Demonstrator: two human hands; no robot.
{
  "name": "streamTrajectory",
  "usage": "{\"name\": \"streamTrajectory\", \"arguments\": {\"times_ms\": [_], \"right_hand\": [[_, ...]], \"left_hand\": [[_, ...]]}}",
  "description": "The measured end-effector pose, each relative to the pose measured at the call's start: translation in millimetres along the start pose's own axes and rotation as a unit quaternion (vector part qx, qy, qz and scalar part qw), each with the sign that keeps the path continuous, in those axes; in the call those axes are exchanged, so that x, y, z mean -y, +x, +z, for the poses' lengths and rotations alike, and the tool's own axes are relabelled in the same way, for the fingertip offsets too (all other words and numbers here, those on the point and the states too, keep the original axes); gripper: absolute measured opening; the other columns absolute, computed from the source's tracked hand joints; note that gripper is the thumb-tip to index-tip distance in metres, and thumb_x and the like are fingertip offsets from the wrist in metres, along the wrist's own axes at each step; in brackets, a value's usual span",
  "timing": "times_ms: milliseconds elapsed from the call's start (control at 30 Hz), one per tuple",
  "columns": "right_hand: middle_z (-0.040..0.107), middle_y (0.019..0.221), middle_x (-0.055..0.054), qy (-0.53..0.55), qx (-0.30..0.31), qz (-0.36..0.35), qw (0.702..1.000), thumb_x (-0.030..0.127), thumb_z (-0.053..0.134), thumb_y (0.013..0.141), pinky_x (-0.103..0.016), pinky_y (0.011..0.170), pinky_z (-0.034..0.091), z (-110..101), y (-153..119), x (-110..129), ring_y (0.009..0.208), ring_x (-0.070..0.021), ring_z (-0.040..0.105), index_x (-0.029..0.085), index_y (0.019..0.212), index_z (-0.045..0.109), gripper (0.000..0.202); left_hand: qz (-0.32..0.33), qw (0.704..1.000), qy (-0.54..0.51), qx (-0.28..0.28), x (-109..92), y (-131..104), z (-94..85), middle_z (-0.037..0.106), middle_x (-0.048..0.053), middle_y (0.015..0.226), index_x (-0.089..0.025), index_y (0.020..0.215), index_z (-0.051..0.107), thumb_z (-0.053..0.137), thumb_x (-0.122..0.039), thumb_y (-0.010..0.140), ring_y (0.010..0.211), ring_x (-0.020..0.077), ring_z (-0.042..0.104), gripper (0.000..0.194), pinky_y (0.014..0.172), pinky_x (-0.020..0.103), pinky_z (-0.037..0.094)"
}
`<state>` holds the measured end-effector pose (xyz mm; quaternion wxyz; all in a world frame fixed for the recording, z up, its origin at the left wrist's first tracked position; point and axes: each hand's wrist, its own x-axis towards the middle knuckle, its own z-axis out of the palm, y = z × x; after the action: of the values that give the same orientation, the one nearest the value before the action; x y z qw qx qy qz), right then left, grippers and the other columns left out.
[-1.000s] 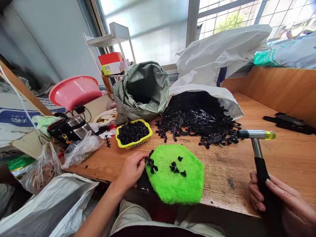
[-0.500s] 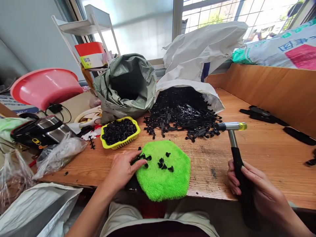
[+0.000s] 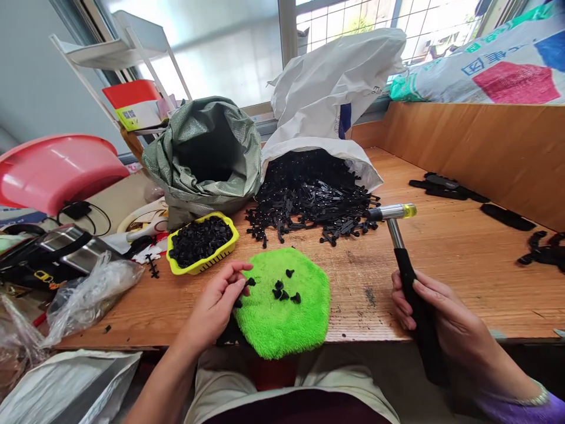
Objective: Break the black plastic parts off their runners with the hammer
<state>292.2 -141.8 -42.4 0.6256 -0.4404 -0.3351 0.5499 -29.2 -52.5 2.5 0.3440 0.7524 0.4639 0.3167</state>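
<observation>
My right hand [image 3: 435, 306] is wrapped around the black grip of a small mallet [image 3: 396, 232], its metal head up with a dark face to the left and a yellow face to the right. At the left edge of a fuzzy green cloth pad [image 3: 282, 330], my left hand [image 3: 218, 303] is closed with bent fingers. A small black plastic part [image 3: 251, 281] shows at those fingertips, while the rest of what they hold is hidden. Several mushroom-shaped black plugs [image 3: 279, 291] lie loose on the pad's middle.
A yellow basket [image 3: 216, 260] full of small black parts stands left, before a gaping green woven sack [image 3: 168, 203]. Black strips [image 3: 309, 200] spill from a white sack [image 3: 326, 82]. Dark pieces [image 3: 507, 217] lie right, by a wooden board [image 3: 477, 147].
The view has shifted slightly to the right. The black strip seen between my left fingers before is now mostly hidden by that hand. My right hand still grips the mallet.
</observation>
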Motion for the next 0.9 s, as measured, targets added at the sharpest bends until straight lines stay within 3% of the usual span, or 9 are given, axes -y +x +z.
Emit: {"name": "streamTrajectory", "arguments": {"times_ms": [100,200,300,400,600,700,833,900], "right_hand": [[0.050,0.053,0.002,0.001,0.001,0.002,1.000,0.041,0.062,0.075,-0.020,0.039,0.037,-2.1,-0.4,-0.6,0.041,-0.0104,0.046,0.022,0.078,0.061,0.019],[0.050,0.053,0.002,0.001,0.001,0.004,1.000,0.041,0.061,0.075,-0.020,0.039,0.037,-3.8,0.2,-1.4,0.041,-0.0106,0.046,0.022,0.078,0.061,0.020],[0.051,0.053,0.002,-0.001,0.000,0.003,1.000,0.041,0.062,0.074,-0.021,0.038,0.037,-4.7,1.1,-2.2,0.040,-0.0113,0.046,0.021,0.078,0.061,0.020],[0.051,0.053,0.002,-0.002,0.000,0.003,1.000,0.041,0.061,0.075,-0.021,0.038,0.037,-4.8,0.9,-2.2,0.040,-0.0114,0.047,0.022,0.079,0.061,0.020],[0.051,0.052,0.002,-0.001,0.006,0.006,1.000,0.042,0.063,0.074,-0.019,0.038,0.037,-4.4,0.4,-1.5,0.040,-0.0103,0.047,0.022,0.078,0.062,0.021],[0.052,0.053,0.002,0.000,0.005,0.006,1.000,0.042,0.064,0.073,-0.019,0.038,0.037,-4.3,0.6,-1.7,0.040,-0.0104,0.047,0.021,0.078,0.062,0.021],[0.051,0.053,0.002,0.002,0.004,0.004,1.000,0.042,0.063,0.074,-0.019,0.037,0.036,-2.5,0.4,-1.1,0.040,-0.0103,0.046,0.021,0.078,0.061,0.021],[0.051,0.053,0.002,0.001,0.005,0.004,1.000,0.042,0.062,0.075,-0.019,0.038,0.036,-1.8,0.2,-0.8,0.040,-0.0101,0.047,0.022,0.078,0.061,0.020]], "left_hand": [[0.021,0.996,0.090,0.015,-6.1,-2.2,4.7,0.059,0.000,0.068,-0.017,0.092,0.059,0.051,-0.038,0.079,0.065,0.0140,0.056,0.026,0.061,0.025,0.044],[0.086,0.978,0.191,0.008,-11.1,-0.5,14.1,0.061,0.001,0.069,-0.018,0.086,0.061,0.061,-0.033,0.073,0.064,0.0147,0.057,0.020,0.061,0.026,0.043],[0.151,0.955,0.254,0.020,-12.4,3.7,26.0,0.065,0.004,0.079,-0.019,0.088,0.062,0.054,-0.026,0.078,0.072,0.0169,0.059,0.014,0.065,0.028,0.043],[0.169,0.938,0.300,0.034,-9.6,5.0,31.6,0.064,0.004,0.080,-0.019,0.086,0.061,0.051,-0.020,0.079,0.073,0.0175,0.059,0.012,0.064,0.028,0.043],[0.255,0.905,0.330,0.083,-4.0,-10.8,17.4,0.060,0.003,0.074,-0.020,0.076,0.057,0.045,-0.007,0.076,0.067,0.0148,0.054,0.017,0.060,0.025,0.040],[0.241,0.918,0.302,0.086,-1.6,-16.6,11.8,0.060,0.003,0.075,-0.019,0.077,0.056,0.045,-0.008,0.077,0.069,0.0142,0.054,0.016,0.060,0.024,0.040],[0.195,0.957,0.215,0.011,-3.4,-9.0,12.1,0.058,0.002,0.073,-0.018,0.081,0.056,0.047,-0.015,0.081,0.069,0.0130,0.054,0.010,0.062,0.023,0.042],[0.191,0.962,0.193,0.004,-9.4,-1.2,14.4,0.059,0.002,0.074,-0.018,0.082,0.059,0.049,-0.017,0.081,0.069,0.0128,0.055,0.010,0.063,0.023,0.043]]}}
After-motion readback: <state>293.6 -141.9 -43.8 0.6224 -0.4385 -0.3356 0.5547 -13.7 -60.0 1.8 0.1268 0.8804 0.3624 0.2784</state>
